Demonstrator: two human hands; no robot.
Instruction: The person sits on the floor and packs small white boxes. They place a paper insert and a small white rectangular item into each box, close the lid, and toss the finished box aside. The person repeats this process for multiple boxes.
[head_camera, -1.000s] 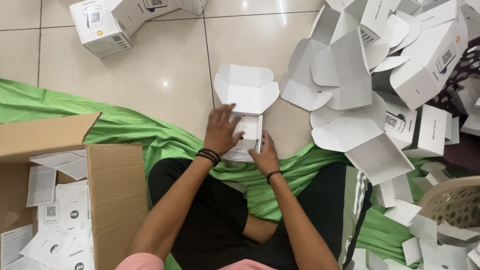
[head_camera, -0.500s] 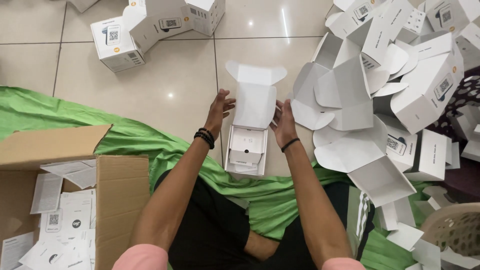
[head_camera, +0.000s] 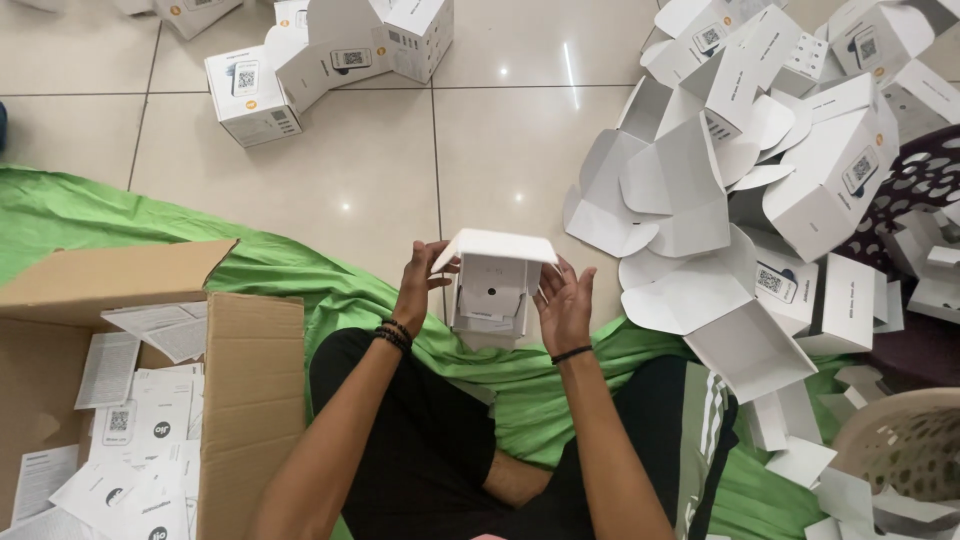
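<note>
2 hands hold 1 white box (head_camera: 492, 290) between them over the green cloth (head_camera: 330, 290). I press my left hand (head_camera: 420, 277) on its left side and my right hand (head_camera: 565, 303) on its right, fingers spread, lid flap up. Flat boxes (head_camera: 720, 200) are piled far right; cardboard carton (head_camera: 150, 390) near left.

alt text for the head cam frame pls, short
Seated on a green cloth, a person holds a small open white carton between left hand and right hand. A brown cardboard box of leaflets sits left; a pile of unfolded white cartons lies right on the tiled floor.
</note>
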